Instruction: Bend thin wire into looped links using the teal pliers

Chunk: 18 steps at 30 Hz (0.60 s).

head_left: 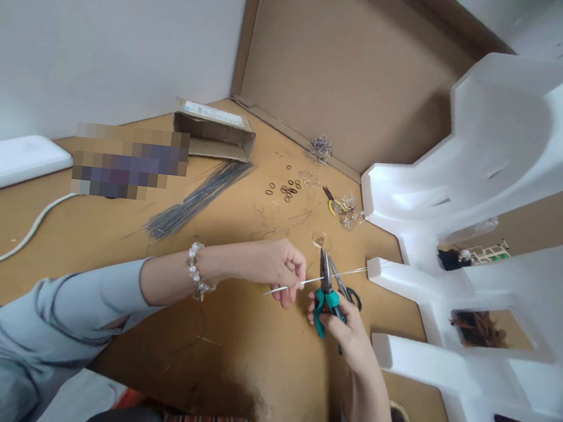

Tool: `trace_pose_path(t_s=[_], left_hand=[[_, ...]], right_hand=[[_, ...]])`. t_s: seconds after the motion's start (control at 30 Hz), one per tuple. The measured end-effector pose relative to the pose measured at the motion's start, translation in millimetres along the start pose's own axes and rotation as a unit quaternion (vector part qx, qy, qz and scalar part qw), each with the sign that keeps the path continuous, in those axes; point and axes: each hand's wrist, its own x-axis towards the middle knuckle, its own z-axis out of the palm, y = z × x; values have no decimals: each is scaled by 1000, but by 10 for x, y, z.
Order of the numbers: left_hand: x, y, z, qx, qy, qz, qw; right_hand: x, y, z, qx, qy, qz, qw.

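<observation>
My left hand [275, 267] pinches a thin straight piece of wire [350, 272] that runs to the right above the brown floor. My right hand [344, 328] is wrapped round the green handles of needle-nose pliers [326, 289], whose jaws meet the wire just right of my left fingers. A beaded bracelet [195, 270] sits on my left wrist. Black-handled scissors [348, 290] lie on the floor right behind the pliers.
A bundle of grey wires [197, 199] lies beside a small cardboard box [214, 130]. Small black rings [286, 189], yellow-handled pliers [332, 203] and clear beads lie further back. A large white foam packing piece [487, 212] stands at the right. A white cable [21, 241] crosses the left.
</observation>
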Motion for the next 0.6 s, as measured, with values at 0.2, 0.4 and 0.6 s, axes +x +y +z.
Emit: trace_pose_path(t_s=[0.2, 0.4, 0.6], left_hand=[[16, -20, -8, -1, -6, 2, 1000], [17, -25, -3, -11, -7, 3, 1000], [14, -6, 7, -16, -5, -6, 1000]], right_hand=[[8, -16, 11, 35, -11, 12, 999], [5, -7, 4, 28, -10, 11, 1000], [5, 32, -6, 9, -1, 4, 1000]])
